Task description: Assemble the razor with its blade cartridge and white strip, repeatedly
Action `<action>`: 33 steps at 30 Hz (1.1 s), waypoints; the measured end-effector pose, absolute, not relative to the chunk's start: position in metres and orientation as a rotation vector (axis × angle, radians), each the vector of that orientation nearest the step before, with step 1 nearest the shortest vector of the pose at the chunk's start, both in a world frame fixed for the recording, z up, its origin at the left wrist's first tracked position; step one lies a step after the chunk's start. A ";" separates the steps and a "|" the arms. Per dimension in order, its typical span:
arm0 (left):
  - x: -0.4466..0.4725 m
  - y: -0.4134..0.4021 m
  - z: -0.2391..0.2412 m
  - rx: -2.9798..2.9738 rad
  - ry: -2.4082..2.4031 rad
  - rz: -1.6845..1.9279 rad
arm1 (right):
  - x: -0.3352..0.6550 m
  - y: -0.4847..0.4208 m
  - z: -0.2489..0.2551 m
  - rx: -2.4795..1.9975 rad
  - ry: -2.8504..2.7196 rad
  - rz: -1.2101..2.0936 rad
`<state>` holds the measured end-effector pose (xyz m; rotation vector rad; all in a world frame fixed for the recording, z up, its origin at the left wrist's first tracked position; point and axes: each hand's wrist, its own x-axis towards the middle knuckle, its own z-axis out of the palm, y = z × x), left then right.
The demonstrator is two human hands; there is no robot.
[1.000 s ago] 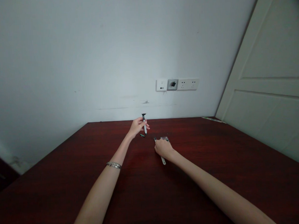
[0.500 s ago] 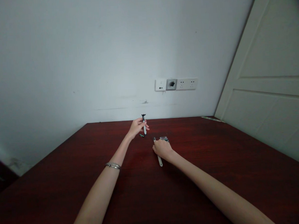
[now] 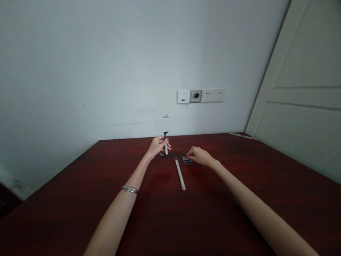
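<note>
Two bare hands worked over small parts on a dark red table [image 3: 78, 206]

Nearest lay a white rod [image 3: 179, 173], untouched; at its 1 o'clock the right hand [image 3: 199, 155] rested loose fingertips on a small grey pack [image 3: 187, 160]; at 11 o'clock the left hand [image 3: 157, 145] gripped an upright razor handle [image 3: 165, 143]

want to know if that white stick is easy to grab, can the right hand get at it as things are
Probably yes. The white stick lies flat on the bare table with nothing on it, just left of the right hand, whose fingers rest at the small pack. The left hand holds a razor handle farther back, clear of the path.
</note>
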<state>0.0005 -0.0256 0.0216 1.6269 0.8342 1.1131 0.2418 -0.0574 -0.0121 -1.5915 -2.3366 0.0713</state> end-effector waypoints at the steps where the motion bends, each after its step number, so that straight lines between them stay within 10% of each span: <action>1: 0.001 -0.026 0.021 1.625 0.839 1.109 | 0.243 -0.055 -0.016 -1.554 -2.355 0.083; 33: 0.008 -0.028 0.014 1.670 0.863 1.021 | 0.244 -0.054 -0.026 -1.510 -2.396 0.156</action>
